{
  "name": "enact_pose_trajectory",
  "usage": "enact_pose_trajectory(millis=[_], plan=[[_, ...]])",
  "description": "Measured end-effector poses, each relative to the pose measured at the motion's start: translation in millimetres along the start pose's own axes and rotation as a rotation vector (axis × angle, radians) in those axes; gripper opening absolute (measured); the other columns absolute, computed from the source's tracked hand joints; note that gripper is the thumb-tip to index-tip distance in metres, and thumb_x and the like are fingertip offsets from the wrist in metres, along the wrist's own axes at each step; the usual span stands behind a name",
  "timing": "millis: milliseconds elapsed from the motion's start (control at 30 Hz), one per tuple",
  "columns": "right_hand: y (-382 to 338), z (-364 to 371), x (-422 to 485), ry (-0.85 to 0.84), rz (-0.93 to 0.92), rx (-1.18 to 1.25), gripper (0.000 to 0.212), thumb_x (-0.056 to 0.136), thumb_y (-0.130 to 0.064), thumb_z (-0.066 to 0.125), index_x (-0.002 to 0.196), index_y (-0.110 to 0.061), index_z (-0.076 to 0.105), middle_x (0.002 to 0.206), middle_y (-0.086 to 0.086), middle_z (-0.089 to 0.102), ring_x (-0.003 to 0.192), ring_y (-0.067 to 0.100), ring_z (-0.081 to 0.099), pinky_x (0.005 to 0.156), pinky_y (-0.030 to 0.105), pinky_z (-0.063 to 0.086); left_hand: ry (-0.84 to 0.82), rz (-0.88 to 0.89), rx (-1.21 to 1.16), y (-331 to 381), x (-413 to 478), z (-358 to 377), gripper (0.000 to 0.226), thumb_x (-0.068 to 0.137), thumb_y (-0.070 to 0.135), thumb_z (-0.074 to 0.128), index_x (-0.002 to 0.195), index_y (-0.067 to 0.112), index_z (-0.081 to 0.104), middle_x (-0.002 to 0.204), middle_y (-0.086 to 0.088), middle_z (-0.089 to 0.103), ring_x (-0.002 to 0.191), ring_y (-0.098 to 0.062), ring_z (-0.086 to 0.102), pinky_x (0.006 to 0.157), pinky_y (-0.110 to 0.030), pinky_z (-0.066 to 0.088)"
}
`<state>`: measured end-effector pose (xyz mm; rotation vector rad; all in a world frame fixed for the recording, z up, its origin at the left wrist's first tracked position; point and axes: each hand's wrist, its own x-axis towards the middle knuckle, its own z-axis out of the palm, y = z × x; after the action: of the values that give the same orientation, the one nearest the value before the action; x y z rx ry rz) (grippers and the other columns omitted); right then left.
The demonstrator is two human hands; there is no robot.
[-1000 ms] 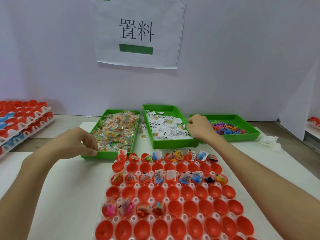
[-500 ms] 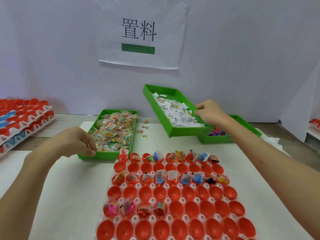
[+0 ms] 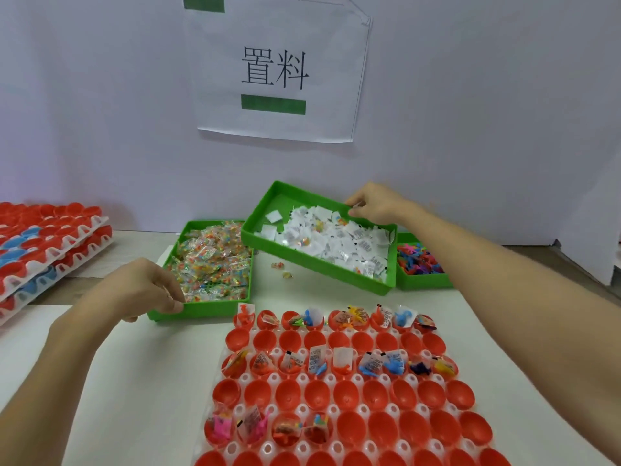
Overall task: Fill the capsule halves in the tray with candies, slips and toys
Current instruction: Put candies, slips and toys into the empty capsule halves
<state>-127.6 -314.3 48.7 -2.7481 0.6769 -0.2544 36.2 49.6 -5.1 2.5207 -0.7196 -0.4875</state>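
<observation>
Pale wall (image 3: pixel 470 95) beyond right hand (image 3: pixel 376 203); printed paper sign (image 3: pixel 279 72), green bar, posted above it. White tabletop (image 3: pixel 151 381) beneath left hand (image 3: pixel 134 290).

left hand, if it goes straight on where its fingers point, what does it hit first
The candy tray: the left hand points right, and its fingers curl at the tray's near-left corner, so it would push that wall, then likely the candy packets inside.
</observation>
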Motion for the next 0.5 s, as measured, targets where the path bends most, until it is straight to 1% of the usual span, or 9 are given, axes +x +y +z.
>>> enact_pose_trajectory(millis=[100,200,300,367,400,433,500], plan=[[-0.8,20.3,9.0,-0.044,-0.016,0.017,0.027,0.098,-0.013,0.062,0.124,-0.01,0.07,0.125,0.008,0.07,0.099,0.011,0.058,0.082,0.02,0.038,-0.006,-0.007,0.01,0.0,0.7,0.8,0.016,0.079,0.008,0.082,0.072,0.021,0.077,0.093,-0.005,0.071,0.068,-0.02,0.054,0.043,-0.019,0.036],[1.6,35.4,14.0,-0.072,-0.018,0.014,0.028,0.099,-0.012,0.062,0.125,-0.01,0.07,0.118,0.007,0.072,0.094,0.011,0.056,0.08,0.02,0.037,-0.01,-0.025,0.019,-1.3,1.6,-1.8,0.019,0.078,0.007,0.083,0.067,0.022,0.078,0.087,-0.006,0.067,0.061,-0.02,0.048,0.04,-0.017,0.032],[4.6,47.3,15.2,-0.101,0.001,-0.012,0.028,0.099,-0.012,0.06,0.125,-0.009,0.07,0.099,0.005,0.068,0.084,0.011,0.053,0.068,0.02,0.036,-0.005,-0.028,0.051,-3.9,1.4,-4.5,0.02,0.078,0.007,0.082,0.066,0.023,0.078,0.08,-0.005,0.064,0.055,-0.018,0.045,0.036,-0.016,0.03],[6.9,54.8,16.0,-0.111,0.023,-0.018,0.027,0.1,-0.011,0.06,0.125,-0.009,0.07,0.095,0.004,0.065,0.074,0.009,0.05,0.06,0.022,0.037,-0.006,-0.019,0.071,-3.9,0.5,-5.1,0.02,0.079,0.008,0.082,0.068,0.024,0.077,0.082,-0.004,0.065,0.056,-0.018,0.047,0.037,-0.016,0.032],[7.8,58.3,16.1,-0.115,0.038,-0.013,0.027,0.1,-0.01,0.059,0.125,-0.008,0.069,0.099,0.006,0.067,0.075,0.009,0.052,0.062,0.02,0.038,-0.011,-0.013,0.084,-3.0,-0.2,-5.3,0.019,0.08,0.009,0.081,0.069,0.024,0.077,0.084,-0.003,0.065,0.058,-0.017,0.049,0.038,-0.017,0.034],[8.5,61.6,17.0,-0.117,0.059,-0.005,0.028,0.1,-0.008,0.058,0.125,-0.006,0.069,0.108,0.01,0.07,0.083,0.012,0.056,0.069,0.02,0.039,-0.021,-0.007,0.098,-1.6,-1.0,-5.4,0.019,0.081,0.01,0.081,0.07,0.025,0.076,0.085,-0.002,0.065,0.061,-0.017,0.052,0.039,-0.018,0.038],[9.6,66.3,17.7,-0.113,0.123,0.007,0.03,0.1,-0.005,0.056,0.128,-0.007,0.067,0.127,0.012,0.068,0.108,0.021,0.061,0.087,0.023,0.042,-0.052,0.004,0.14,3.5,-3.3,-4.7,0.018,0.082,0.012,0.079,0.073,0.026,0.075,0.088,0.001,0.063,0.07,-0.017,0.058,0.042,-0.021,0.045]])
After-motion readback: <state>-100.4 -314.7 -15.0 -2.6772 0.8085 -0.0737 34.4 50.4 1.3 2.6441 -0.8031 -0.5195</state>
